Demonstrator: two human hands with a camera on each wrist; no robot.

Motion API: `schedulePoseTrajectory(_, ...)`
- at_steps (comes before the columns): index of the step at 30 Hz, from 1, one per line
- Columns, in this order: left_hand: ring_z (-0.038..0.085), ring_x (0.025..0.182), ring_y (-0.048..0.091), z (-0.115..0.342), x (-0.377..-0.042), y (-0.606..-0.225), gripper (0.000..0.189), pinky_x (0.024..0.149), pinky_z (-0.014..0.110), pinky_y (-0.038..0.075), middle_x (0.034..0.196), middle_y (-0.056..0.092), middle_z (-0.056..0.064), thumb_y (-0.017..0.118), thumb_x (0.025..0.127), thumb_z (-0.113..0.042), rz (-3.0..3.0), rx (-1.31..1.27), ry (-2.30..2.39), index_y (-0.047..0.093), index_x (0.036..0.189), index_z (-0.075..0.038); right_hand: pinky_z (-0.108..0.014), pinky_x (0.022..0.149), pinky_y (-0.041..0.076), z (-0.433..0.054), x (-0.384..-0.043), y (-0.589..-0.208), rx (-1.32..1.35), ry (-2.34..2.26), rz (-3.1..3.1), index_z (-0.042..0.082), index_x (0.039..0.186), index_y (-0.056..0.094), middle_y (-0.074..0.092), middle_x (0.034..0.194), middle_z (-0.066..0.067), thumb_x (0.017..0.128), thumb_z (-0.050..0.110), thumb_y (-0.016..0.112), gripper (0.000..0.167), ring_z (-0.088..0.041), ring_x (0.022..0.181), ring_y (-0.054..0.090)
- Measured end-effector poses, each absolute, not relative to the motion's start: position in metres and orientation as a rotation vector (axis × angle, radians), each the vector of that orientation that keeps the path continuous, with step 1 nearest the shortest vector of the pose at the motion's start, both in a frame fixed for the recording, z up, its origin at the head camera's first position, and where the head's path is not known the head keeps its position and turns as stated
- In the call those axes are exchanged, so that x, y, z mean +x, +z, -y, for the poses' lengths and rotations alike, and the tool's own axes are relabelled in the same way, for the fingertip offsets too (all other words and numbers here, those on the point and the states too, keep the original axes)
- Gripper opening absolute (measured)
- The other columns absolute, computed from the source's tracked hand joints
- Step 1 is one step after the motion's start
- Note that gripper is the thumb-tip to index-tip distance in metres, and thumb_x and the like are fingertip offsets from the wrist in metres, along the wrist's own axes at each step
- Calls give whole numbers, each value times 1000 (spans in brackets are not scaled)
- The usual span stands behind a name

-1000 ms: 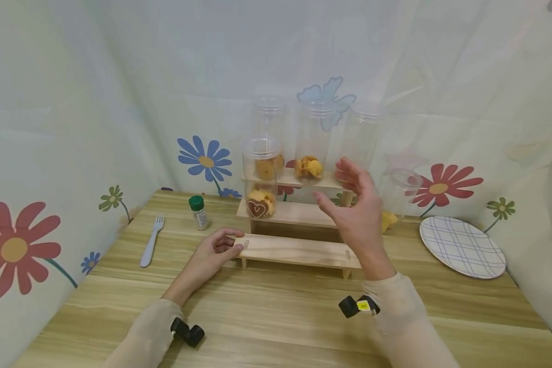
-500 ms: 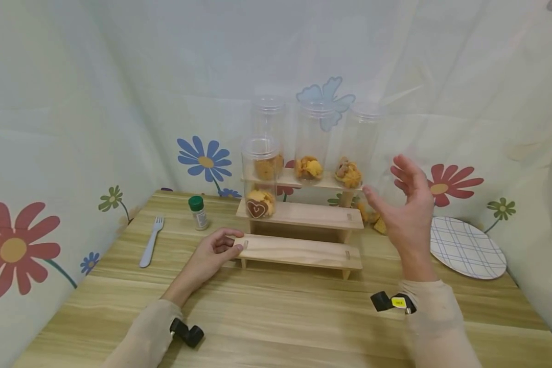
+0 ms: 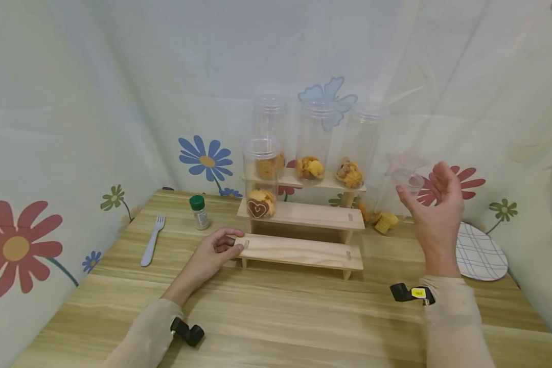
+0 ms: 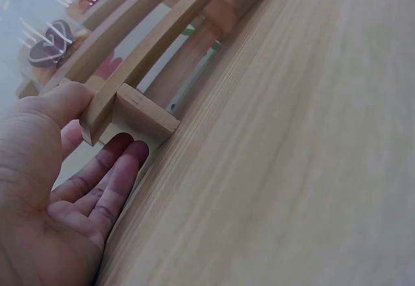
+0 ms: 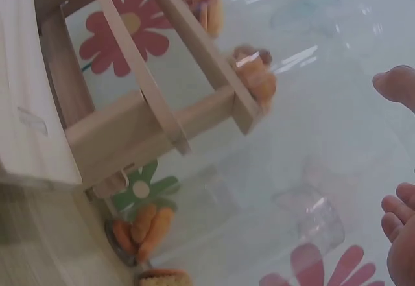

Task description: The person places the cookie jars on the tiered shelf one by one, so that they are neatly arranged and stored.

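My left hand [image 3: 211, 251] grips the left end of the lowest tier of a wooden step rack [image 3: 299, 250]. In the left wrist view its thumb lies over the board's end and the curled fingers sit by the leg. My right hand [image 3: 437, 220] is raised, fingers apart and holding nothing, beside a clear jar [image 3: 408, 180] with yellow crackers [image 3: 385, 223]. This jar stands on the table right of the rack. Another jar with orange sticks [image 5: 146, 231] stands nearby in the right wrist view. Three clear jars of cookies [image 3: 310, 168] line the top tier; a jar with a heart cookie [image 3: 258, 208] stands on the middle tier's left end.
A green-capped shaker [image 3: 199, 212] and a light fork [image 3: 153, 241] are on the left of the wooden table [image 3: 276, 317]. On the right lies a checked plate [image 3: 480, 253], partly behind my right forearm. A flowered curtain [image 3: 239, 61] hangs behind the table.
My right hand has moved rightward from in front of the rack's right side to beside the cracker jar, uncovering the top-right jar's cookies. My left hand has stayed in place on the lowest tier.
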State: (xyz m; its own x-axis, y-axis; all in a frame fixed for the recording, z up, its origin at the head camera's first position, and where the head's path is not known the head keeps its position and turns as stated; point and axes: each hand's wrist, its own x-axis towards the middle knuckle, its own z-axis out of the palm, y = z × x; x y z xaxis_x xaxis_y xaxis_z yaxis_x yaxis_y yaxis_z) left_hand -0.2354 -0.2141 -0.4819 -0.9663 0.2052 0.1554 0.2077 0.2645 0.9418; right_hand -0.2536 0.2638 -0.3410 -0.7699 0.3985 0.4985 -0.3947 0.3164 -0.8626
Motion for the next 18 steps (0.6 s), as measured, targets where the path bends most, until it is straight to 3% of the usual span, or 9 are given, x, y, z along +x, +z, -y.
schedulePoseTrajectory(18,22,98,75,215,-237,-484,36,85,28,60,114,75,19,75,110,-20,2477,-430,-1862,68,143,-7,-42,132,34,-291,-283,-394,-211,1640,2020,25,172,40,45,174,-2,99,36,87,87,-26,161,43)
